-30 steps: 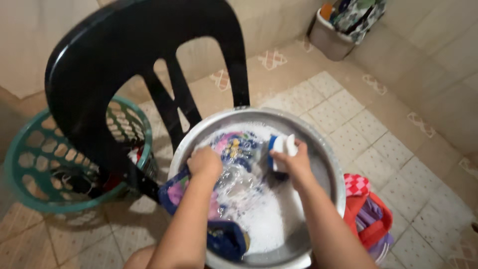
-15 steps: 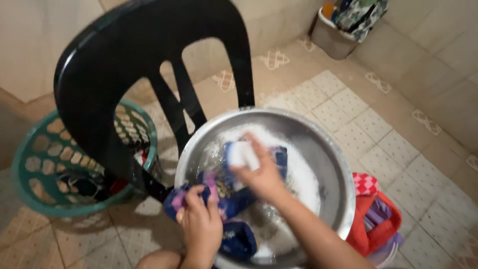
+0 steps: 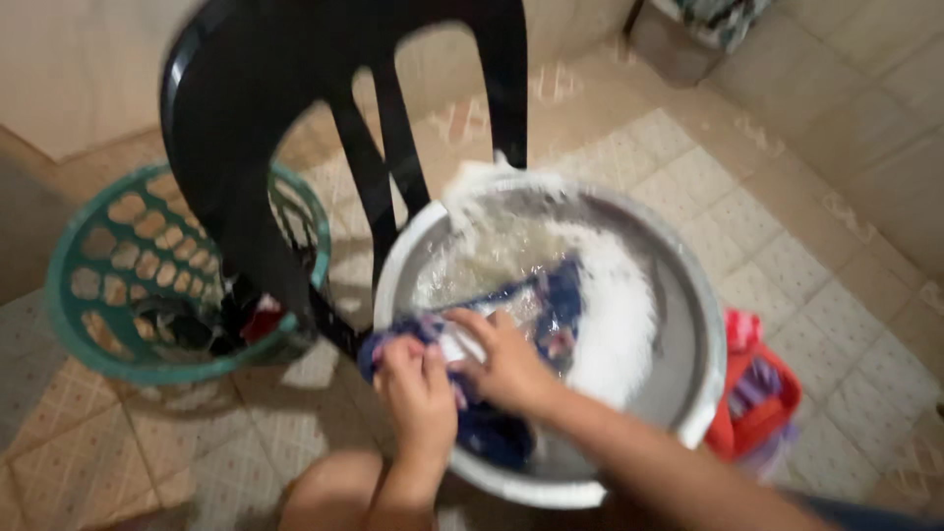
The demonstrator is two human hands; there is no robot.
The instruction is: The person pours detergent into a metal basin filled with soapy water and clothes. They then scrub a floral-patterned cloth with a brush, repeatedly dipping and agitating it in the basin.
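Blue patterned cloth (image 3: pixel 536 315), wet and bunched, lies across the near-left rim of a metal basin (image 3: pixel 688 324) of soapy water (image 3: pixel 615 315) on a tiled floor (image 3: pixel 787 206). Both hands grip it: left hand (image 3: pixel 418 393) closed on the part at the rim, right hand (image 3: pixel 506 359) curled over it just beside. A black plastic chair (image 3: pixel 324 128) and a green laundry basket (image 3: pixel 98 295) stand left; a red container (image 3: pixel 757 403) sits right.
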